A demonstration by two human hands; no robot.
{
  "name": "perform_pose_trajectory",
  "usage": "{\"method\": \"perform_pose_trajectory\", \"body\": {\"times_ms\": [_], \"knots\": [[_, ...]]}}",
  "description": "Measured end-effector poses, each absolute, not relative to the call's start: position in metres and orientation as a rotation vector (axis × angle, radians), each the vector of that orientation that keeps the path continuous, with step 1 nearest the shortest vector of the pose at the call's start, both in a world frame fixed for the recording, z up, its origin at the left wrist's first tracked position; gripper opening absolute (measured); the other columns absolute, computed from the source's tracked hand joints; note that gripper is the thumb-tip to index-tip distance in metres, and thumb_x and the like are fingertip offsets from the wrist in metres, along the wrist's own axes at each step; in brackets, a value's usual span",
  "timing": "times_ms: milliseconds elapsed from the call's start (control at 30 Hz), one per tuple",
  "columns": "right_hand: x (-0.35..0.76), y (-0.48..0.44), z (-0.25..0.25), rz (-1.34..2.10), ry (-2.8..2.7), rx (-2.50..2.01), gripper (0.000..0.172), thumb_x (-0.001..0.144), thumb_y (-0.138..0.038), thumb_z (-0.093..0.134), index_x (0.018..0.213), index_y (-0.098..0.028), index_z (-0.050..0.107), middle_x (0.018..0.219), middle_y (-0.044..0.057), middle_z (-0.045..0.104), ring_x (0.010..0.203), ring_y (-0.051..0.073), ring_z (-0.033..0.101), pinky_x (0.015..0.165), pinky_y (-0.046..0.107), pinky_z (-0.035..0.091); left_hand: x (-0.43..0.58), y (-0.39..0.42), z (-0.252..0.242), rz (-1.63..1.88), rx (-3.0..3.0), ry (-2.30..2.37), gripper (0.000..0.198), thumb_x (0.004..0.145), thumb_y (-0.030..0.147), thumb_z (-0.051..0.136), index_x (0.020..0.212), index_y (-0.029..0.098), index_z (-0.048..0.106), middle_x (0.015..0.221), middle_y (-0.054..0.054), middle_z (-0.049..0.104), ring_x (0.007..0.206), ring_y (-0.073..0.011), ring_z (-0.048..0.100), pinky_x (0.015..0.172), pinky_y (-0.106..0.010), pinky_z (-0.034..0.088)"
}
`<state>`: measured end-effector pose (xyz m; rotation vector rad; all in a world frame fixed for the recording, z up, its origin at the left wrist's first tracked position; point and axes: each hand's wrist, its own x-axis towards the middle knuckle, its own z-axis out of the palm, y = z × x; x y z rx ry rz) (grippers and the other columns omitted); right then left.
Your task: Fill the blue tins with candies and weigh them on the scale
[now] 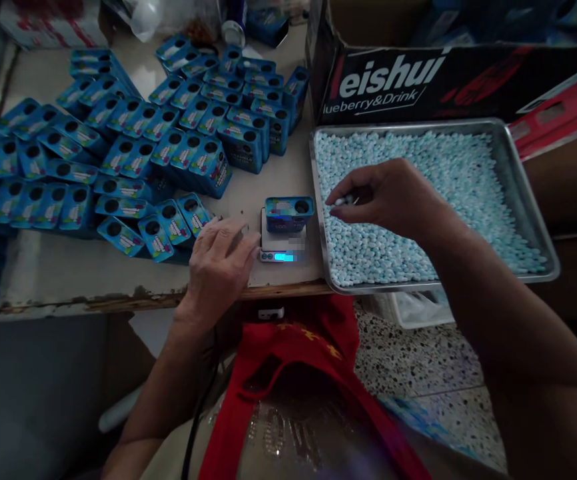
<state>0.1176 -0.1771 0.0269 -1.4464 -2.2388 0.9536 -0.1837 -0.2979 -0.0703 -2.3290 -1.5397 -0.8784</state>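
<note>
My right hand (386, 199) hovers over the left part of a metal tray (518, 180) filled with small pale blue candies (443, 167); its fingers are pinched on a few candies. My left hand (221, 260) rests flat on the table edge, fingers stretched, touching the left side of a small digital scale (283, 248) with a lit blue display. One blue tin box (288, 212) with a round hole in its top stands on the scale, just left of the tray.
Several identical blue tin boxes (133, 147) cover the left and back of the worn white table (68, 273). A black cardboard carton (418, 80) stands behind the tray. A red cloth (298, 353) lies over my lap.
</note>
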Motion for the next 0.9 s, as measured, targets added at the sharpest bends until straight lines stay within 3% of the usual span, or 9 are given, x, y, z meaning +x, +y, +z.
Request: {"method": "perform_pose_trajectory", "body": {"times_ms": [133,300,600,767,833,900], "knots": [[0.087,-0.173,0.041,0.857,-2.384,-1.365,0.013,0.092,-0.028,0.082,0.101,-0.025,0.092,0.086,0.005,0.081,0.078,0.022,0.072,0.075,0.036,0.059,-0.194,-0.3,-0.074,-0.922,-2.378,-1.6,0.022,0.11,0.018,0.07,0.125,0.027,0.082,0.138,-0.011,0.081,0.133,-0.0333,0.077,0.127,-0.058,0.06],[0.076,-0.171,0.038,0.777,-2.455,-1.272,0.026,0.086,-0.012,0.073,0.099,-0.022,0.093,0.097,0.005,0.087,0.084,0.019,0.077,0.085,0.034,0.059,-0.202,-0.301,-0.076,-0.887,-2.332,-1.618,0.02,0.113,0.018,0.065,0.123,0.026,0.081,0.134,-0.011,0.082,0.132,-0.0317,0.077,0.125,-0.056,0.061],[0.076,-0.172,0.039,0.795,-2.41,-1.367,0.021,0.089,-0.017,0.083,0.104,-0.027,0.094,0.103,0.004,0.089,0.09,0.025,0.081,0.092,0.042,0.064,-0.203,-0.296,-0.076,-0.976,-2.346,-1.635,0.019,0.114,0.02,0.068,0.126,0.027,0.08,0.133,-0.011,0.084,0.131,-0.0327,0.079,0.125,-0.058,0.062],[0.094,-0.166,0.036,0.989,-1.92,-1.428,0.011,0.085,-0.022,0.09,0.096,-0.023,0.091,0.089,0.004,0.084,0.084,0.022,0.078,0.09,0.042,0.064,-0.205,-0.292,-0.064,-0.934,-2.266,-1.542,0.017,0.115,0.027,0.07,0.13,0.026,0.079,0.133,-0.007,0.084,0.127,-0.0286,0.079,0.124,-0.053,0.063],[0.11,-0.165,0.027,1.123,-1.568,-1.477,0.004,0.088,-0.018,0.087,0.091,-0.02,0.088,0.093,0.007,0.084,0.082,0.018,0.075,0.092,0.041,0.063,-0.203,-0.29,-0.059,-0.93,-2.238,-1.539,0.016,0.114,0.028,0.072,0.128,0.025,0.079,0.133,-0.006,0.084,0.126,-0.0279,0.079,0.124,-0.052,0.062],[0.129,-0.168,0.013,1.224,-1.251,-1.568,0.009,0.09,-0.011,0.081,0.088,-0.02,0.084,0.098,0.009,0.083,0.083,0.015,0.073,0.097,0.039,0.061,-0.198,-0.286,-0.055,-0.94,-2.221,-1.598,0.014,0.114,0.029,0.073,0.126,0.026,0.079,0.13,-0.005,0.084,0.125,-0.0282,0.079,0.126,-0.054,0.06]]}}
